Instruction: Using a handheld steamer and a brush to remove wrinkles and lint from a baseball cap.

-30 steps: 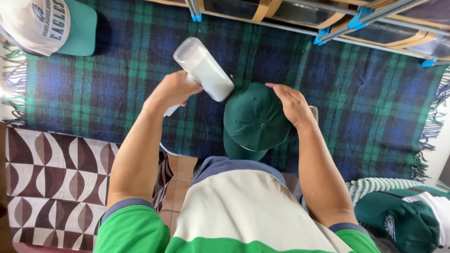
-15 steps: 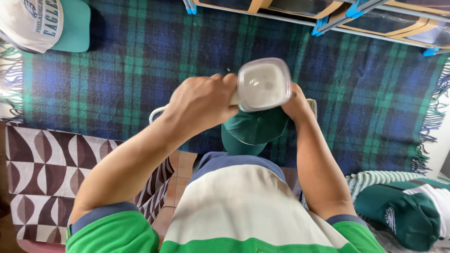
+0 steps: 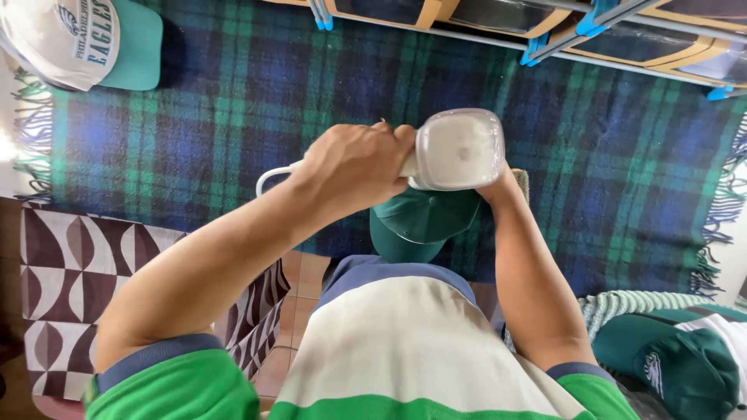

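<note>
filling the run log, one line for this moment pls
left hand grips white handheld device | right hand holds green cap beneath | plaid blanket

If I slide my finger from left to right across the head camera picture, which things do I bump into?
White and teal cap → brown-and-white patterned mat → left hand → white plastic handheld device → dark green cap lower right.

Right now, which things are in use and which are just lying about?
In use:
left hand gripping the white handheld device
right hand on the dark green cap
plaid blanket underneath

Lying about:
white and teal cap, top left
green cap, bottom right
patterned rug
</note>
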